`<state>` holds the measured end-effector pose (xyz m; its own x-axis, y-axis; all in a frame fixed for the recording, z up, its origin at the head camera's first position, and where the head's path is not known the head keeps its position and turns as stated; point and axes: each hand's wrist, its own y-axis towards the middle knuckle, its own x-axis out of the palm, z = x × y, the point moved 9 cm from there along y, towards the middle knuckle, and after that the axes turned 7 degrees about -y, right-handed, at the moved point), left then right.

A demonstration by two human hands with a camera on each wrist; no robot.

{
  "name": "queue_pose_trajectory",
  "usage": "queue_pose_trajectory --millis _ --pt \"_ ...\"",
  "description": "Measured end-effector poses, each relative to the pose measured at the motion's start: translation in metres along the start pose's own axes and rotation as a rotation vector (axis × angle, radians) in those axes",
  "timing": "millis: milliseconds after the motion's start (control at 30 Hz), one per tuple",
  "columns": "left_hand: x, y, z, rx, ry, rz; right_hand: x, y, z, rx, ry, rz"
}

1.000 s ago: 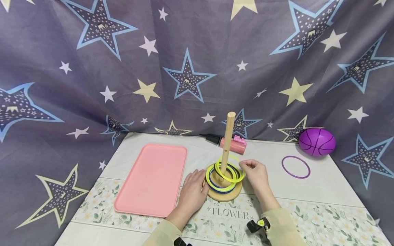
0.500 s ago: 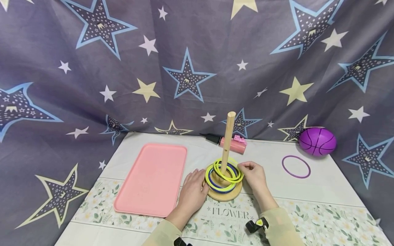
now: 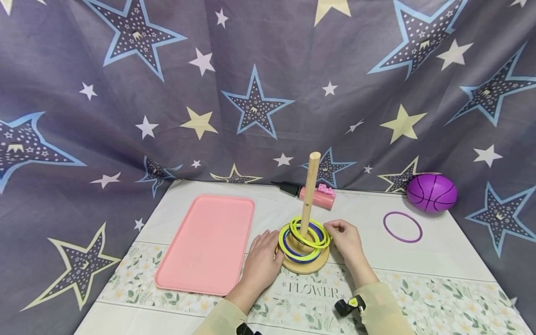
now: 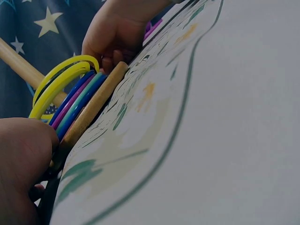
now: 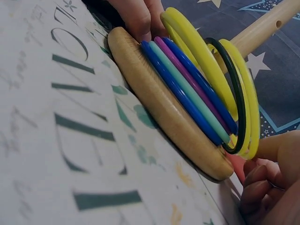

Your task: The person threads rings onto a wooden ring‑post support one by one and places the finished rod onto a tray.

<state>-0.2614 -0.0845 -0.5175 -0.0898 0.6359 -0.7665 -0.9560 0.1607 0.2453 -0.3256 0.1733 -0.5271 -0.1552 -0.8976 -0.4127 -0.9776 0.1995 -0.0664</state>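
A wooden ring toss stand (image 3: pixel 310 195) stands upright on its round base (image 3: pixel 304 268). Stacked low around the peg are blue, mint and purple rings (image 5: pixel 187 93), with yellow rings (image 3: pixel 322 244) and a dark green ring (image 5: pixel 240 108) tilted above them. My right hand (image 3: pixel 346 238) pinches the edge of the upper yellow rings at the right, its other fingers curled in. At the left edge of the base my left hand (image 3: pixel 264 260) holds the rim, thumb toward the near side. The left fingertips (image 5: pixel 143 28) are beside the rings.
A pink tray (image 3: pixel 205 246) lies left of the stand. Behind the peg are a pink and black hand pump (image 3: pixel 319 199) and a small pink piece (image 3: pixel 326 189). Farther right sit a purple ring (image 3: pixel 403 241) and a purple ball (image 3: pixel 431 193), before a starry curtain (image 3: pixel 356 139).
The tilted yellow rings have come down and settled nearer the stack. My right hand has shifted slightly left and lower. The left hand stays at the base.
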Motion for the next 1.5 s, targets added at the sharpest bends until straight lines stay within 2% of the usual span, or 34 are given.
queue_pose_trajectory --millis 267,633,867,1133,1500 --pt "0.002 0.000 -0.001 0.005 0.001 0.001 -0.006 0.000 0.007 0.022 -0.002 0.025" --pt "0.001 0.000 -0.001 0.004 0.004 0.000 -0.037 -0.004 0.014 0.023 0.021 0.073" --pt "0.000 0.000 0.001 0.007 -0.001 0.003 -0.068 -0.006 0.014 0.011 -0.005 0.160" --pt "-0.001 0.000 0.000 0.013 0.004 0.006 -0.104 -0.012 0.016 0.010 0.001 0.223" --pt "0.000 0.000 -0.001 0.004 -0.003 0.005 -0.144 -0.010 0.033 0.064 0.017 0.334"
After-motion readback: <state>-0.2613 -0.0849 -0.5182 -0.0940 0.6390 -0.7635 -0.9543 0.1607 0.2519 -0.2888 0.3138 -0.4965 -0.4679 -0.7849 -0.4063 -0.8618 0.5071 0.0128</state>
